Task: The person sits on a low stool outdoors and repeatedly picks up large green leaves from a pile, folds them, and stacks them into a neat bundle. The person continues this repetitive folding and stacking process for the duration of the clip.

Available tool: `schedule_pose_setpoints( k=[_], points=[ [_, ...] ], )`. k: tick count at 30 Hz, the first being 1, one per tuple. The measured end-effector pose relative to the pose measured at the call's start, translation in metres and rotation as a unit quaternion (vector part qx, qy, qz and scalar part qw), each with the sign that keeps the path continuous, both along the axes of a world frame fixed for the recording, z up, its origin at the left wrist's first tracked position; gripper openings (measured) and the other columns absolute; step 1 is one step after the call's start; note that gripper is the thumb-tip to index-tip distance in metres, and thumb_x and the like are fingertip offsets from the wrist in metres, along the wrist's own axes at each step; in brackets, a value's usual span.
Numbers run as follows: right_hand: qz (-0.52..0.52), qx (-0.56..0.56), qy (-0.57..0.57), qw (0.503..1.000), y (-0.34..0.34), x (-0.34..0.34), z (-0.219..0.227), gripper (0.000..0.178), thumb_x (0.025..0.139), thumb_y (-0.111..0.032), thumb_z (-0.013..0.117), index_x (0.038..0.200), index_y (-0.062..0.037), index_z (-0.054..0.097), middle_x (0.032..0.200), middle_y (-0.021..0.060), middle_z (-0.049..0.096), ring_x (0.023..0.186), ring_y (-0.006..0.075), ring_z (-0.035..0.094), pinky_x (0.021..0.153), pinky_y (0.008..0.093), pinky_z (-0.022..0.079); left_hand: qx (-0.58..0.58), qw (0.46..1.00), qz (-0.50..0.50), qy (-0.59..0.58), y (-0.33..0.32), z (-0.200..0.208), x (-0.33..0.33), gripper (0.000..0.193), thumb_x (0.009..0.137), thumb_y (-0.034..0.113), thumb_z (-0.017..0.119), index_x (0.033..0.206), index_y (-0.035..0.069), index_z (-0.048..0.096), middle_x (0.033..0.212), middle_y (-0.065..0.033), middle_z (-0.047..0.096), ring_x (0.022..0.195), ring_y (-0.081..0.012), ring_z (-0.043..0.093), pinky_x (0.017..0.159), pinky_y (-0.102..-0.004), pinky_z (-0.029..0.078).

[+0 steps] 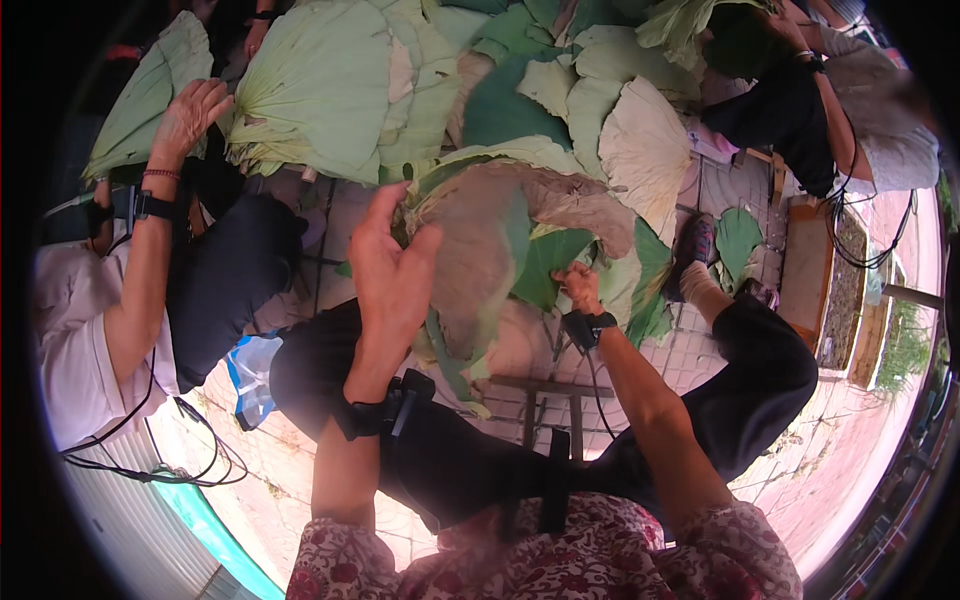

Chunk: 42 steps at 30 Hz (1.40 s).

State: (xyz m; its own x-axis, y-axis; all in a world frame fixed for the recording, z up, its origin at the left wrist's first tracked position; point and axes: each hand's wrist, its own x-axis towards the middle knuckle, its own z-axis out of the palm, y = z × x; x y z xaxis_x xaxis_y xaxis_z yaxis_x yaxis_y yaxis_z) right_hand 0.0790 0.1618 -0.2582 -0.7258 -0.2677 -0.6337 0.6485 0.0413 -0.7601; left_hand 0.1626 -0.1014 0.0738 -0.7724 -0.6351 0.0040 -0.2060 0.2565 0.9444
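Note:
Between my hands is a large, limp lotus leaf, brownish grey with green parts, its far edge folded over. My left hand grips its left edge, the thumb lying over the leaf and the index finger stretched along the rim. My right hand, fingers curled in, pinches a greener part of leaf below the brown fold. Whether that part belongs to the same leaf, I cannot tell. Just beyond lies a broad heap of overlapping lotus leaves, pale green to dark green.
At the left a person's hand rests by a big pale leaf. Another person's arm reaches into the heap at the far right. A loose green leaf lies on the tiles near a shoe. A blue-and-white bag lies by my left leg.

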Motion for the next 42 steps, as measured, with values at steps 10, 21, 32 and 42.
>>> schedule_pose_setpoints(
  k=[10, 21, 32, 42],
  points=[
    [0.074, -0.012, 0.152, 0.986, 0.026, -0.058, 0.158, 0.012, 0.084, 0.001, 0.066, 0.079, -0.0095, 0.061, 0.072, -0.0053, 0.059, 0.063, 0.0058, 0.053, 0.058, 0.0225, 0.041, -0.095, 0.993, 0.026, -0.062, 0.008, -0.005, 0.000, 0.049, 0.077, 0.009, 0.068, 0.124, -0.003, 0.061, 0.082, -0.0173, 0.067, 0.074, -0.0276, 0.063, 0.073, -0.0403, 0.049],
    [0.109, -0.043, 0.083, 0.990, 0.043, -0.040, 0.288, 0.008, 0.086, -0.005, 0.069, 0.085, -0.0074, 0.062, 0.078, -0.0002, 0.064, 0.069, 0.0109, 0.060, 0.063, 0.0268, 0.048, -0.134, 0.980, -0.143, -0.030, 0.096, 0.001, -0.013, 0.036, 0.082, 0.009, 0.068, 0.115, 0.001, 0.057, 0.105, -0.0225, 0.068, 0.098, -0.0448, 0.064, 0.084, -0.0496, 0.049],
    [-0.044, -0.061, 0.386, 0.920, 0.022, -0.049, 0.223, 0.021, 0.083, -0.024, 0.065, 0.094, -0.0062, 0.062, 0.086, 0.0019, 0.052, 0.076, 0.0162, 0.054, 0.065, 0.0399, 0.053, -0.135, 0.963, -0.230, 0.021, 0.152, -0.022, -0.045, 0.037, 0.094, 0.014, 0.067, 0.123, -0.005, 0.057, 0.114, -0.0221, 0.068, 0.103, -0.0341, 0.064, 0.092, -0.0405, 0.047],
    [-0.177, -0.004, 0.140, 0.974, 0.008, -0.065, 0.206, 0.033, 0.089, -0.024, 0.054, 0.102, 0.0049, 0.061, 0.101, 0.0229, 0.064, 0.096, 0.0391, 0.062, 0.083, 0.0474, 0.050, -0.174, 0.947, -0.269, 0.020, 0.187, -0.014, -0.050, 0.045, 0.100, 0.018, 0.062, 0.137, -0.003, 0.049, 0.125, -0.0224, 0.061, 0.112, -0.0332, 0.059, 0.099, -0.0413, 0.044]
  ],
)
